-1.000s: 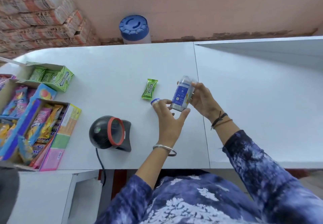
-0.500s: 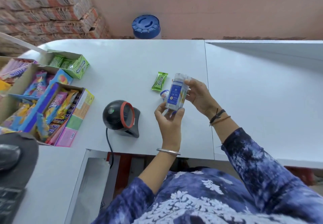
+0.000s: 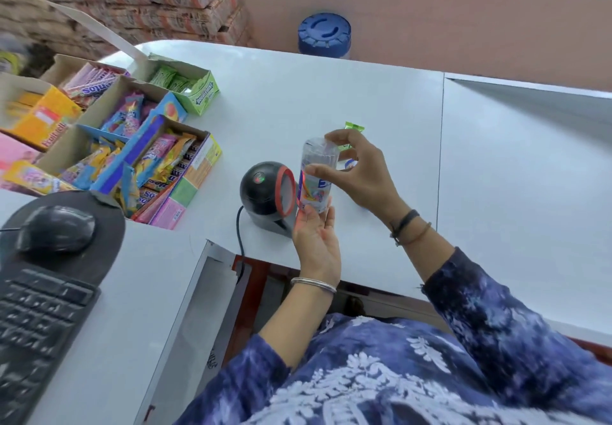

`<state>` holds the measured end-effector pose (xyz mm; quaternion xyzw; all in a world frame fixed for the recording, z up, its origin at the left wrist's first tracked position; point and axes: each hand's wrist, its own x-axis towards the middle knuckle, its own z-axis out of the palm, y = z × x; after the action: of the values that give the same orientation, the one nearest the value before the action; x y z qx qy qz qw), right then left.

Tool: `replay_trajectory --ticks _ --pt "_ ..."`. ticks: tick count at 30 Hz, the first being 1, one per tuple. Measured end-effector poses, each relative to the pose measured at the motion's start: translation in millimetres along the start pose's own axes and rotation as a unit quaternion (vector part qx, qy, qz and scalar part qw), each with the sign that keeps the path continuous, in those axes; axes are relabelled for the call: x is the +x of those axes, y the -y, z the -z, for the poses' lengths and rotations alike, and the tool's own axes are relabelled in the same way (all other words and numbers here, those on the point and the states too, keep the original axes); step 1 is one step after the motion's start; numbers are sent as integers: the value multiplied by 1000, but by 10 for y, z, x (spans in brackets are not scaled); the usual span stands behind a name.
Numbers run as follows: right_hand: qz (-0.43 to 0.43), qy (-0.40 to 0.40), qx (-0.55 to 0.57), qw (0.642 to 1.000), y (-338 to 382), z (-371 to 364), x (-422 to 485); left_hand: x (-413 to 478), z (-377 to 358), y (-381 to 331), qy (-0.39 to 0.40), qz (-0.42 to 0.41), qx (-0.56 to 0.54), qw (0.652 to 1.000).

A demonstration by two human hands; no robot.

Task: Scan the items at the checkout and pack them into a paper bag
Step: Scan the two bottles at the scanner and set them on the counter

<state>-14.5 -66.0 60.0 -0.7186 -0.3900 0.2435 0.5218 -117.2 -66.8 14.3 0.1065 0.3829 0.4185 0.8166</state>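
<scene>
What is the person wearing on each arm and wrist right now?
Both arms wear dark blue tie-dye sleeves with pale blotches, pushed up the forearms. The left hand has a thin silver bangle at the wrist. The right hand has a black band and a thin brown cord at the wrist. No rings are visible.

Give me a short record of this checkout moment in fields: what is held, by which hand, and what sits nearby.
held item: small clear plastic bottle with a blue label
right hand: grips the bottle's top and side
left hand: supports the bottle's base
scanner: round black barcode scanner with a red ring, directly left of the bottle
behind the hands: green candy wrapper on the white counter
paper bag: not visible
</scene>
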Motion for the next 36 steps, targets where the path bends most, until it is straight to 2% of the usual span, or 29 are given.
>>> replay_trajectory --ticks 4,6,8,9,10,11,13,14,17,18,19,21,23,24,25,28,29,30,31,33,34,36 --pt "12 1 -2 1000 6 -37 3 31 -5 -15 3 2 -20 1000" --pt "18 -11 -7 1000 -1 13 25 61 -9 -13 28 5 12 1000" --pt "21 -48 -12 999 -51 155 84 125 -61 15 56 14 133 990" --pt "20 -76 -13 997 -106 251 121 177 -86 34 60 0 236 970" --pt "18 -108 -19 994 -184 360 166 260 -96 59 64 -38 359 930" --pt "14 -139 -31 990 -272 471 210 346 -108 78 80 -96 472 873" --pt "-6 -195 -59 979 -479 687 315 557 -174 127 157 -220 618 738" --pt "-22 -212 -71 974 -590 765 362 663 -217 148 200 -250 671 669" --pt "-54 -240 -107 963 -885 949 538 963 -370 187 295 -276 806 433" --pt "-58 -242 -112 962 -970 993 598 1034 -406 198 316 -277 827 375" --pt "-62 -240 -113 962 -1036 1026 655 1083 -433 200 330 -274 839 334" --pt "-68 -226 -101 966 -1100 1063 757 1134 -455 185 343 -273 848 299" --pt "-63 -219 -109 968 -1114 1059 787 1161 -451 150 324 -274 855 297" --pt "-50 -230 -145 961 -1096 1036 750 1164 -438 131 307 -263 860 311" --pt "-31 -247 -190 950 -1076 996 687 1161 -414 116 286 -238 859 351" --pt "4 -271 -250 930 -997 782 363 1020 -345 119 224 -129 768 586" --pt "-20 -241 -258 935 -1001 704 245 936 -320 141 204 -123 730 640" --pt "-72 -191 -255 945 -1006 637 165 850 -301 174 184 -132 699 679" --pt "-142 -133 -220 956 -1017 585 101 756 -281 228 166 -141 670 710" --pt "-252 -36 -15 967 -1002 556 68 565 -280 347 146 -143 613 763" --pt "-274 -15 99 956 -980 573 70 479 -283 406 152 -139 589 781" --pt "-267 -12 234 935 -948 647 89 342 -291 481 180 -151 565 791"
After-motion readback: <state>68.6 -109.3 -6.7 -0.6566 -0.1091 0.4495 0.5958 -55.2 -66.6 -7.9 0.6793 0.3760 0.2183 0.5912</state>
